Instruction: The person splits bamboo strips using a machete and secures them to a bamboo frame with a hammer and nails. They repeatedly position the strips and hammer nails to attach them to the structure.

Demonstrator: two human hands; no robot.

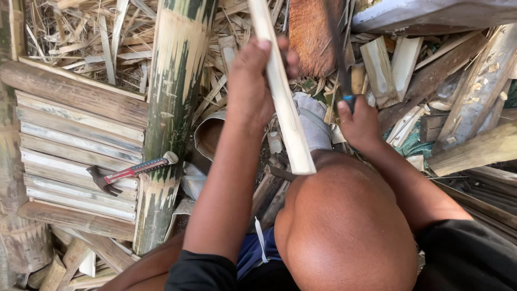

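Observation:
My left hand (253, 81) grips a long pale bamboo slat (285, 113) that stands nearly upright, its lower end resting on my bare knee (344, 215). My right hand (358, 124) is closed on the blue handle (349, 99) of a dark blade (338, 48) that points upward just right of the slat. The blade's upper part runs in front of a reddish-brown fibrous block (312, 32). My foot in a grey sock (315, 124) shows between the two hands.
A thick green-striped bamboo pole (172, 118) lies to the left, with a red-handled claw hammer (132, 171) across it. Stacked split bamboo boards (70, 156) fill the left side. Cut slats, shavings and wooden offcuts (458, 97) litter the ground all around.

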